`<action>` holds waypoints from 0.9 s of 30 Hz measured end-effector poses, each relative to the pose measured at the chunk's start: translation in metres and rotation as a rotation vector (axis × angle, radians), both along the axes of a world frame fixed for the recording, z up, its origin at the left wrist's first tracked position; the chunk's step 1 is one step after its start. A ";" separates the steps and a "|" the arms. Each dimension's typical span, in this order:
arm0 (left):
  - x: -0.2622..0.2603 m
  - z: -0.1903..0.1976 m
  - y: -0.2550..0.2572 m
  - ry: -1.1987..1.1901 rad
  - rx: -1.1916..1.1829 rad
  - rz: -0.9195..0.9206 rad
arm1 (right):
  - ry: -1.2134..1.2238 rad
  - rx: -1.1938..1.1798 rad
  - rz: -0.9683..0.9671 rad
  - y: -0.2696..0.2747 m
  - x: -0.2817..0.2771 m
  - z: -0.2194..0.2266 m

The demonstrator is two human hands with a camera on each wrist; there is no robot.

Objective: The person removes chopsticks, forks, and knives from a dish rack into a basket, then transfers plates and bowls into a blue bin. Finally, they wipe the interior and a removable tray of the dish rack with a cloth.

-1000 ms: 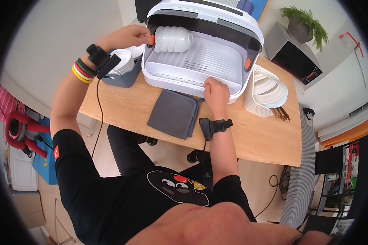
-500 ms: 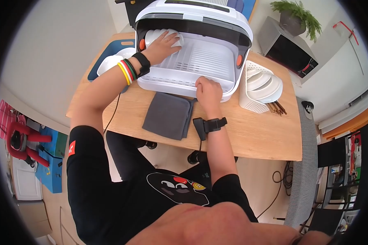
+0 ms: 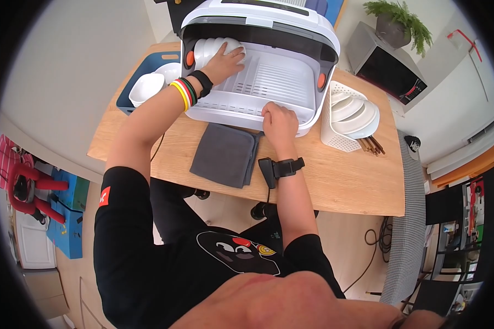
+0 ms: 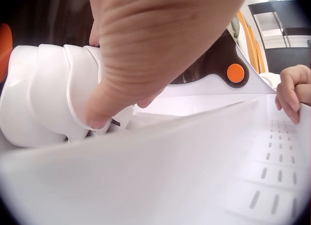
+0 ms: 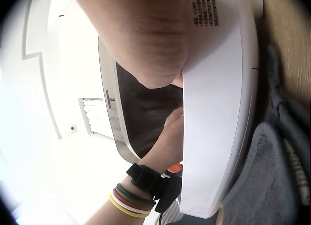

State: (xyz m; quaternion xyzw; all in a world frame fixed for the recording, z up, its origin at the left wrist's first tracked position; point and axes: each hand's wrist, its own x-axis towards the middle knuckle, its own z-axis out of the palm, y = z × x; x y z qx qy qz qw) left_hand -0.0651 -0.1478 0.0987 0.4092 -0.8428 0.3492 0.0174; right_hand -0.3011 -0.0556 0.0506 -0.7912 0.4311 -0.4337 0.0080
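Note:
A white dish dryer stands on the table with its dark lid raised. Several white bowls stand on edge in a row at its left inside. My left hand reaches in over the right end of this row. In the left wrist view, the left thumb presses low on a bowl near that end, and the other fingers go over the top, partly hidden behind the hand. My right hand grips the dryer's front rim, fingers curled over the edge.
A blue bin with white bowls is left of the dryer. To the right stands a white perforated basket with dishes and brown chopsticks. A folded grey cloth lies in front. A microwave is farther back.
My left hand has moved from beside the left orange knob onto the bowls, then slightly right along the row. The right hand has stayed on the front rim.

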 end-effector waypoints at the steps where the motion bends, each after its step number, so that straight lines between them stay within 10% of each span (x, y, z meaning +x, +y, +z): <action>1: -0.001 0.000 0.000 -0.015 0.011 0.017 | 0.005 0.003 -0.004 0.000 0.000 0.000; 27: -0.007 0.032 0.064 0.130 -0.025 -0.172 | 0.011 0.007 -0.006 -0.001 0.001 -0.002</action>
